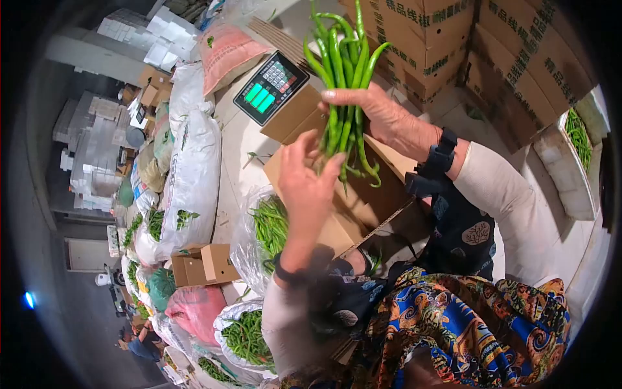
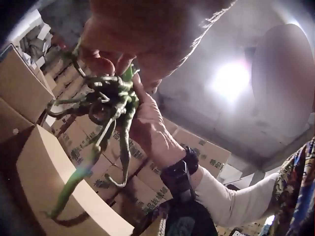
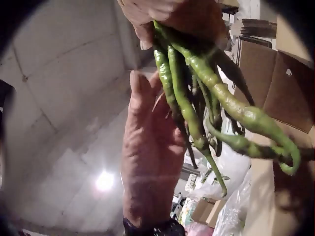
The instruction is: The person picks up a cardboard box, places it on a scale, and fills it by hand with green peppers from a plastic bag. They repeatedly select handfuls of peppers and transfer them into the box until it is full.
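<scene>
A bunch of long green peppers (image 1: 346,65) stands upright in the head view, gripped around its middle by the right hand (image 1: 382,117). The left hand (image 1: 308,181) is at the lower end of the bunch, thumb and fingers around the hanging tips. Several tips (image 2: 120,113) dangle below the left hand (image 2: 142,34) in the left wrist view. In the right wrist view the peppers (image 3: 197,93) spread down from the right hand (image 3: 182,19), with the left hand (image 3: 150,147) beside them, its thumb raised. An open cardboard box (image 1: 337,227) lies beneath both hands.
A scale (image 1: 271,87) with a lit green display stands beyond the box. Stacked cartons (image 1: 427,39) rise at the upper right, near a white foam box (image 1: 557,168) of peppers. Bags of peppers (image 1: 269,227) and a small carton (image 1: 204,266) lie at the left.
</scene>
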`<state>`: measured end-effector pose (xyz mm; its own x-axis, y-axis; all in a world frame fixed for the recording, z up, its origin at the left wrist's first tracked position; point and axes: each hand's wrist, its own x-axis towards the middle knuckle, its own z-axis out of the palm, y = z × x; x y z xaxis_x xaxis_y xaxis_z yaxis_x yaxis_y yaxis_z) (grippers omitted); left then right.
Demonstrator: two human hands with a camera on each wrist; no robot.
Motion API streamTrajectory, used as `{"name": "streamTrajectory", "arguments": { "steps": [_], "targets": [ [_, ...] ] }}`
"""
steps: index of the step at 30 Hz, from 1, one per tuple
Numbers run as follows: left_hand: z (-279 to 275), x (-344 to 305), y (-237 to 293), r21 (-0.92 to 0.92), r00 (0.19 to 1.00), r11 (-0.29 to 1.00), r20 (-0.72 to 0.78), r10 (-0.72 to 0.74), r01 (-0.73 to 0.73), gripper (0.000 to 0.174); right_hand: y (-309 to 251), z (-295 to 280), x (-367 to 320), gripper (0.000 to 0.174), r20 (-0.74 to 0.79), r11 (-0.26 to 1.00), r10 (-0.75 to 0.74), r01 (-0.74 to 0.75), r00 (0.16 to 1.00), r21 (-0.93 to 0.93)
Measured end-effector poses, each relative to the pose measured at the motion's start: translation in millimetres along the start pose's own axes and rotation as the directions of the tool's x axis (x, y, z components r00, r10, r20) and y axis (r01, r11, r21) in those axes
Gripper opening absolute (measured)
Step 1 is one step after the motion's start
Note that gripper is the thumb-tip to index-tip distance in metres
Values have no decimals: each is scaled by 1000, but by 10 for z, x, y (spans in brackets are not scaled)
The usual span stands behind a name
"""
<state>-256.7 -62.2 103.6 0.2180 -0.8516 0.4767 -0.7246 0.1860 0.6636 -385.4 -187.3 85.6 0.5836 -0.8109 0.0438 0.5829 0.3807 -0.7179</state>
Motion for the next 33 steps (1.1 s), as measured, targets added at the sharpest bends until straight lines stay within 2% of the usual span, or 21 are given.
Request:
{"name": "streamTrajectory", "arguments": {
  "steps": [1, 3, 4, 5, 8, 10, 11, 13, 16, 17, 19, 20, 21, 23, 24, 25, 27, 28, 29, 31, 33],
  "targets": [
    [39, 21, -19, -40, 1000, 999, 25, 4, -3, 36, 25, 50, -25, 42, 11, 1000, 4, -4, 1000, -5],
    [48, 70, -103, -79, 998, 996, 57, -29, 33, 36, 63, 122, -59, 44, 135, 998, 22, -15, 991, -57],
    [44, 80, -143, -120, 993, 990, 103, -56, 68, 36, 79, 127, -81, 46, 149, 995, 85, -77, 985, -61],
    [25, 76, -177, -121, 994, 990, 94, -57, 69, 36, 88, 142, -102, 46, 156, 995, 88, -79, 984, -66],
    [-30, 43, -232, -92, 970, 977, 168, -177, 194, 32, 93, 136, -146, 47, 234, 991, 136, -128, 963, -49],
    [-28, 12, -217, -377, 972, 901, 172, -159, 214, 29, 74, 136, -164, 46, 251, 986, 166, -160, 954, -46],
    [-43, 0, -189, -378, 972, 900, 171, -162, 216, 29, 59, 136, -176, 45, 262, 981, 192, -189, 946, -37],
    [-80, -7, -123, -566, 946, 761, 246, -210, 317, 28, 52, 133, -174, 44, 264, 980, 200, -194, 943, -51],
    [-62, 1, -109, -565, 961, 777, 187, -204, 275, 29, 93, 116, -160, 43, 226, 981, 193, -191, 955, -31],
    [-54, 2, -161, -563, 959, 777, 188, -212, 282, 29, 96, 84, -134, 47, 234, 972, 232, -235, 944, -13],
    [-53, 42, -219, -690, 940, 639, 234, -248, 340, 25, 98, 47, -82, 51, 238, 957, 279, -290, 930, 8],
    [-74, 10, -220, -763, 892, 483, 274, -359, 429, 20, 106, 25, -64, 48, 199, 971, 237, -234, 951, -42],
    [-87, 7, -290, -758, 880, 473, 283, -381, 449, 20, 120, -11, -59, 46, 157, 978, 200, -188, 967, -89],
    [-138, 15, -540, -829, 849, 352, 246, -468, 434, 16, 89, -101, -39, 35, 75, 953, 271, -257, 960, -159],
    [-152, 4, -691, -843, 826, 285, 282, -488, 456, 17, 68, -124, -41, 34, 59, 957, 228, -213, 972, -197],
    [-136, -39, -812, -840, 815, 279, 283, -506, 465, 17, 65, -150, -54, 32, 44, 957, 187, -172, 981, -233],
    [-80, -106, -1009, -742, 694, 240, 390, -605, 626, 16, 43, -267, -42, 27, -10, 932, 248, -241, 969, -270],
    [-18, -151, -1073, -723, 665, 220, 414, -622, 655, 16, 33, -311, -63, 23, -56, 933, 280, -286, 958, -219],
    [25, -207, -1129, -721, 660, 216, 416, -626, 659, 16, 57, -322, -57, 25, -131, 937, 282, -302, 950, -174],
    [93, -248, -1143, -638, 630, 215, 544, -554, 739, 17, 65, -401, -45, 26, -149, 935, 282, -307, 948, -177],
    [173, -286, -1184, -615, 606, 208, 558, -566, 761, 18, 77, -448, -41, 26, -137, 932, 307, -327, 942, -155]
  ]
}}
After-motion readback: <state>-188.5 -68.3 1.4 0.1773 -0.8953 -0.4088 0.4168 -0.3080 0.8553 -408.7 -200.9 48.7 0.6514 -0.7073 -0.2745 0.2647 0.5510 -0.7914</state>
